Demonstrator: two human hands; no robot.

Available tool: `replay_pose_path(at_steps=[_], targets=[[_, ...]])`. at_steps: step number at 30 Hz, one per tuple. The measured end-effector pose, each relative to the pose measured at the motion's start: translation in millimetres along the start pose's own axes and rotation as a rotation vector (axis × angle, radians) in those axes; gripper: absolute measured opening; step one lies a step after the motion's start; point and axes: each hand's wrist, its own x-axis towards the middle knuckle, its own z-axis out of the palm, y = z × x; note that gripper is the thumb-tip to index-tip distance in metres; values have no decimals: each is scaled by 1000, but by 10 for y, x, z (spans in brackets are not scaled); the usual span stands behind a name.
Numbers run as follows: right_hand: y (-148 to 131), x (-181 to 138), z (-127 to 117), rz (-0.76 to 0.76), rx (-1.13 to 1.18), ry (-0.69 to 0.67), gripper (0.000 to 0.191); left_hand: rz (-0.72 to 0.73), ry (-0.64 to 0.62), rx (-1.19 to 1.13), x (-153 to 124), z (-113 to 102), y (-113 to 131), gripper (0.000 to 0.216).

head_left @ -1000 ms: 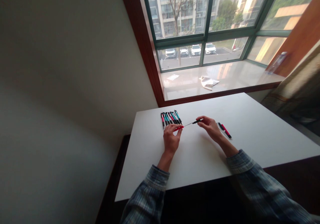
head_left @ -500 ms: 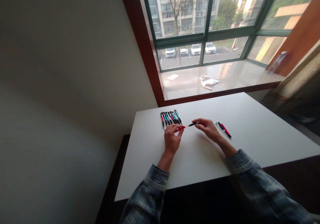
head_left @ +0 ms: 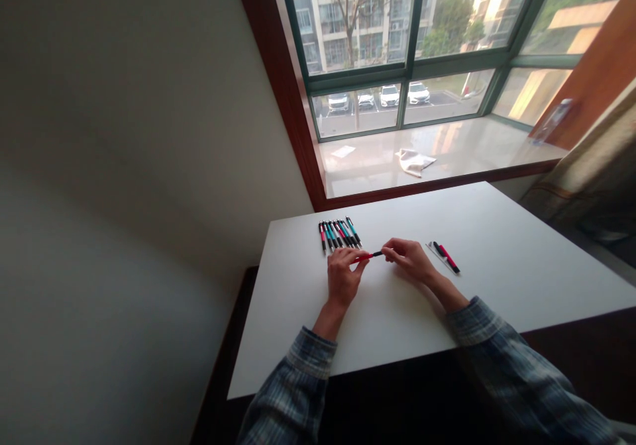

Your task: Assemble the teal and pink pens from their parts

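A red and black pen (head_left: pixel 370 255) hangs just above the white table (head_left: pixel 497 233), held at both ends. My left hand (head_left: pixel 342 274) pinches its red barrel. My right hand (head_left: pixel 410 257) pinches its black front part, and the two parts meet between my hands. Behind my left hand lies a row of several red, teal and black pens (head_left: pixel 338 233). To the right of my right hand lies another red and black pen (head_left: pixel 447 257) with a thin pale piece beside it.
The table's far edge meets a window sill (head_left: pixel 377 167) with a crumpled white cloth (head_left: pixel 413 161) and a paper scrap on it. A wall stands to the left. A draped seat (head_left: pixel 591 180) is at the right.
My right hand has moved left toward my left hand. The black front part has slid along the thin refill to the red barrel, so the gap between the parts has closed.
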Motion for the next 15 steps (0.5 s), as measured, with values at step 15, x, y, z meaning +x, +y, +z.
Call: replay_pose_path(at_steps=[15], targets=[[8,-4,8,-54,-117,-16,32,12,-8,33,-5,1,15,11]])
